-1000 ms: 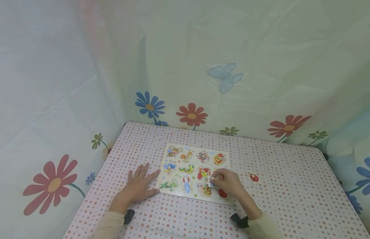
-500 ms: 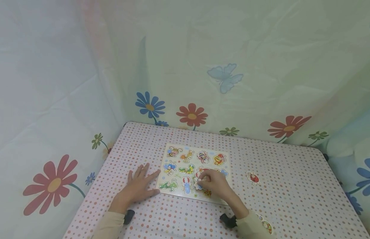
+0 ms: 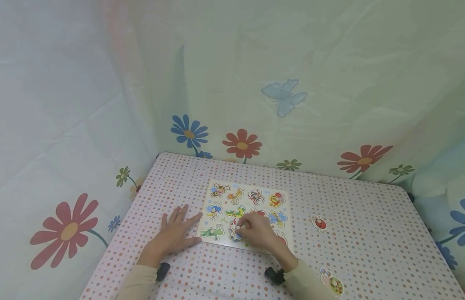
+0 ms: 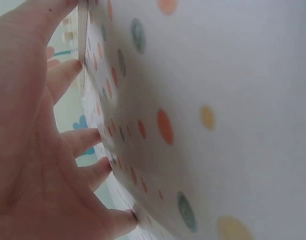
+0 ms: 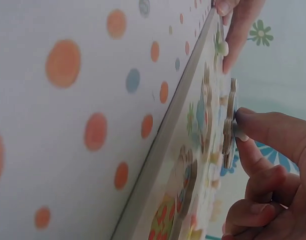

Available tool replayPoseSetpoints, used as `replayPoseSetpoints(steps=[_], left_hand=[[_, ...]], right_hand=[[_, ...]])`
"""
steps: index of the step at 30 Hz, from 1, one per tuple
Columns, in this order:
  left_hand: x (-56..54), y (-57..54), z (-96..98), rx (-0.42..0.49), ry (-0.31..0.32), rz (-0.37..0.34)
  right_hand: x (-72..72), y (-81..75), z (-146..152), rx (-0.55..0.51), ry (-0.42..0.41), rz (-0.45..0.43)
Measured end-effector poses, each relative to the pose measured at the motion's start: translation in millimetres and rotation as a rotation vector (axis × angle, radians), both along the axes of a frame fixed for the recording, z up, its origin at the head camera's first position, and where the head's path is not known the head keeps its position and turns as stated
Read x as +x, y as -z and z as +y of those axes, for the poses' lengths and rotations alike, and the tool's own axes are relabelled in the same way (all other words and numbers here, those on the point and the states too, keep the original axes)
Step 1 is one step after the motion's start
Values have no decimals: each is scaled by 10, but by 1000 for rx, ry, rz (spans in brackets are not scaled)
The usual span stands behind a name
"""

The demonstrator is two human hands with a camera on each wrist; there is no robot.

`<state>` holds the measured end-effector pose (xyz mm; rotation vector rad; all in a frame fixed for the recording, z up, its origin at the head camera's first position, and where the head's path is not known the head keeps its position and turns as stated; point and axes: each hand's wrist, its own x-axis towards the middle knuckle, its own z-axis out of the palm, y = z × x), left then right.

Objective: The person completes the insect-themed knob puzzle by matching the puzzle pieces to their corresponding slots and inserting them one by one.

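My right hand (image 3: 258, 231) pinches the knob of a beetle puzzle piece (image 5: 229, 125) between thumb and finger. In the right wrist view the piece is held just above the wooden insect puzzle board (image 5: 160, 132). From the head view, the piece overlaps the printed blue beetle in the bottom row, and the fingers cover part of it. Spread out on the dotted cloth, my left hand (image 3: 171, 234) rests by the board's left edge, its thumb and forefinger tips right at that edge. Other insect pieces with knobs, such as a green grasshopper (image 3: 212, 232), lie on the board.
A red ladybird piece (image 3: 319, 223) lies on the cloth right of the board. Nearer me, beside the right sleeve, is a snail-like piece (image 3: 333, 285) with a spotted shell. A flower-printed curtain (image 3: 292, 125) rises behind the table.
The right hand has carried the beetle piece leftward over the board to the blue beetle picture. The snail-like piece has come out from behind the right sleeve. My left hand has stayed put.
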<state>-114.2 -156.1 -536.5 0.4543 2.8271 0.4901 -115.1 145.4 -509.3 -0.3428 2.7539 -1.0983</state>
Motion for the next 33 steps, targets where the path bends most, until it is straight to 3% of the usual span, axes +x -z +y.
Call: replayPoseSetpoints(steps=[18, 33], left_hand=[[-2, 4, 10, -7, -8, 1], [6, -4, 2, 5, -5, 3]], right_hand=[[10, 28, -88, 57, -71, 23], [9, 51, -103, 89, -70, 41]])
